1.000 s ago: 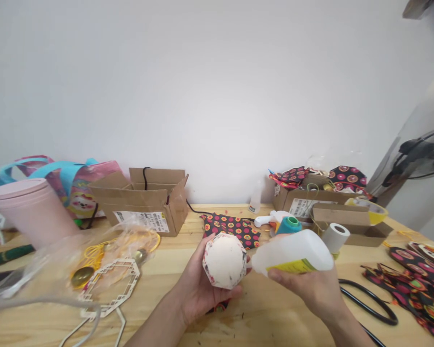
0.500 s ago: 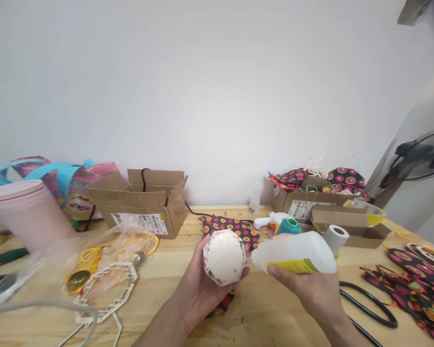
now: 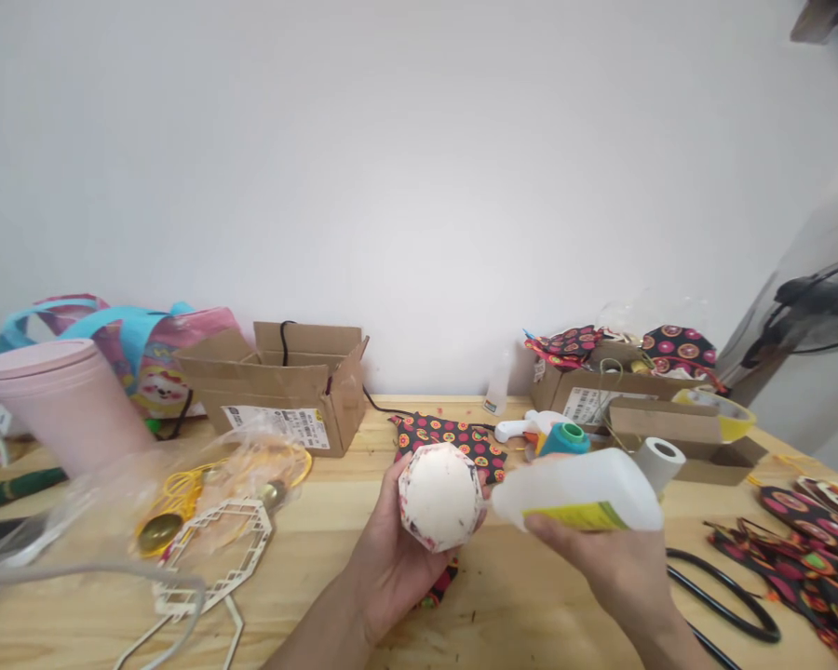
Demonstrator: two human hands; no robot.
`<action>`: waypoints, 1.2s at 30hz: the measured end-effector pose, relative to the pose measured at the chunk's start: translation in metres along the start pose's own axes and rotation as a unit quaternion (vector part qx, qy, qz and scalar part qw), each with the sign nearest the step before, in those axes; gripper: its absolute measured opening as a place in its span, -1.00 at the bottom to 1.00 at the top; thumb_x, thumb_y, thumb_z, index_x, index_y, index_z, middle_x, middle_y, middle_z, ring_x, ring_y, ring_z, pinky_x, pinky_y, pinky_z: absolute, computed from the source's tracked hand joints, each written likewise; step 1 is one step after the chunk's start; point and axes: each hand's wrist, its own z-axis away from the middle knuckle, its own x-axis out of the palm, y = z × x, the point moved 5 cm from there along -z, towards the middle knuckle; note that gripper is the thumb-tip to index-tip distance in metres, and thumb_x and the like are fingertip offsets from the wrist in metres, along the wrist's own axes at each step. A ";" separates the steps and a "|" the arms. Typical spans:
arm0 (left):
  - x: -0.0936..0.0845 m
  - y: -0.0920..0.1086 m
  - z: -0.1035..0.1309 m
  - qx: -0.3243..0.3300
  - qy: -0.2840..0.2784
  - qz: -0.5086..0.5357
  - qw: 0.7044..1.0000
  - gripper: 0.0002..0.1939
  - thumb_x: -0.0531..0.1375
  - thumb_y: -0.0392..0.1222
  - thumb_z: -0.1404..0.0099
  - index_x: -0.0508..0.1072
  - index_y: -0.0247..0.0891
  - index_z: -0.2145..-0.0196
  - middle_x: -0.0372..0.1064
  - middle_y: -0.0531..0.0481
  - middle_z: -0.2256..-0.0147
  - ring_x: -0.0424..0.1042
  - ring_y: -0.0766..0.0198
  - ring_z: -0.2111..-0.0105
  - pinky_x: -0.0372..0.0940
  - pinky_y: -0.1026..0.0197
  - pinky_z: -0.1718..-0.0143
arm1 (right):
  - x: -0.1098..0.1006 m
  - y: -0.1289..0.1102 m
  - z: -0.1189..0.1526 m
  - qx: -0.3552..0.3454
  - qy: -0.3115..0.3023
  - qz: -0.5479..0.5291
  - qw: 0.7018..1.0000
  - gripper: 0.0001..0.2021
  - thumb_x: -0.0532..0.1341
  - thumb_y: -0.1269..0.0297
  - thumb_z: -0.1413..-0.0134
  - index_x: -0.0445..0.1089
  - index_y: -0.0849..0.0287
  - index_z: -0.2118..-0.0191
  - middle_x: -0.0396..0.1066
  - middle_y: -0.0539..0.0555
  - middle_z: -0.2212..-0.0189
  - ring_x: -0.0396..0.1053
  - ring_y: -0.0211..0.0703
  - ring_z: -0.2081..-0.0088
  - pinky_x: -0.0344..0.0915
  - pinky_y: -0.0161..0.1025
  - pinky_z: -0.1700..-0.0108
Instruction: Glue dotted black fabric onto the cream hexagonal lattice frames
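My left hand [image 3: 389, 569] is wrapped round a white eight-sided piece [image 3: 441, 495] whose rim shows patterned fabric edges. In my right hand [image 3: 611, 569] is a translucent white bottle [image 3: 587, 486] with a yellow-green label, tilted nearly level. Its nozzle points left and reaches the right edge of the piece; whether it touches cannot be made out. Beneath and behind the piece lies dark fabric with a red and orange circle pattern [image 3: 439, 430].
Behind stand an open cardboard box [image 3: 290, 386] and another full of fabric [image 3: 565, 391]. At left are a pink cup [image 3: 70, 400] and an octagonal wooden frame [image 3: 251, 558]. A teal spool [image 3: 564, 437], a white roll [image 3: 660, 459] and a black loop [image 3: 733, 605] lie right.
The whole view has shifted slightly, so most things appear a little further right. Both hands keep their holds, with the bottle nozzle still beside the white piece.
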 end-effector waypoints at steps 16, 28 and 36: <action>-0.002 -0.003 0.000 -0.019 -0.016 0.019 1.000 -0.71 0.05 -0.06 -0.18 0.44 -0.27 0.27 0.51 -0.09 0.32 0.46 0.19 0.31 0.31 0.16 0.27 | 0.001 0.000 -0.002 -0.051 -0.039 0.023 0.998 -0.67 0.40 0.41 0.43 0.41 0.12 0.37 0.53 0.00 0.49 0.48 -0.08 0.49 0.48 -0.32 0.45; -0.006 -0.001 -0.002 -0.019 -0.007 0.015 1.000 -0.67 0.05 -0.02 -0.16 0.44 -0.28 0.25 0.49 -0.14 0.28 0.44 0.11 0.23 0.29 0.11 0.23 | -0.004 0.000 -0.003 -0.038 -0.008 0.039 0.998 -0.70 0.39 0.40 0.40 0.41 0.09 0.38 0.54 -0.03 0.50 0.49 -0.12 0.49 0.47 -0.37 0.45; -0.005 0.000 -0.001 -0.021 -0.008 0.012 1.000 -0.67 0.05 -0.01 -0.16 0.44 -0.27 0.25 0.49 -0.15 0.27 0.44 0.10 0.22 0.29 0.10 0.21 | -0.001 -0.002 -0.001 -0.012 0.015 0.021 1.000 -0.71 0.40 0.40 0.43 0.42 0.11 0.41 0.53 -0.03 0.52 0.48 -0.12 0.49 0.46 -0.36 0.45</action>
